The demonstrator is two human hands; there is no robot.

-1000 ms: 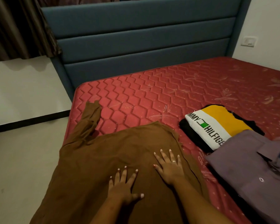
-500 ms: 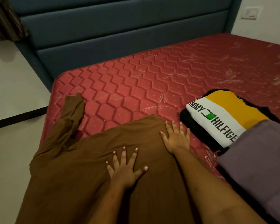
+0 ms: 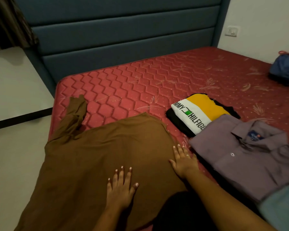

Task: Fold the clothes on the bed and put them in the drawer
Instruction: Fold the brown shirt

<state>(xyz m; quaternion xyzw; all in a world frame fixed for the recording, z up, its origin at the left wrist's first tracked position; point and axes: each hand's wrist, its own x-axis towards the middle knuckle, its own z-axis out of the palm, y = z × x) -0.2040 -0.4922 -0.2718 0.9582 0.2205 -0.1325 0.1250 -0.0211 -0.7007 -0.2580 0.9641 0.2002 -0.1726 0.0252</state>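
A brown garment (image 3: 97, 157) lies spread over the near left corner of the red mattress (image 3: 140, 84), one sleeve (image 3: 73, 117) reaching toward the headboard. My left hand (image 3: 120, 185) presses flat on its middle, fingers straight and spread. My right hand (image 3: 183, 162) lies flat at the garment's right edge, fingers straight. To the right sit a folded white, yellow and black T-shirt (image 3: 198, 112) and, partly over it, a folded purple-grey button shirt (image 3: 250, 155).
A blue padded headboard (image 3: 123, 34) runs along the back. A blue cloth bundle (image 3: 285, 69) lies at the far right of the mattress. A pale blue cloth (image 3: 282, 207) shows at the lower right. The floor (image 3: 15, 164) lies left of the bed. No drawer is in view.
My right hand has slid from the garment's middle out to its right edge, smoothing the cloth. My left hand stays flat on the middle. The camera has shifted, showing more of the right side.
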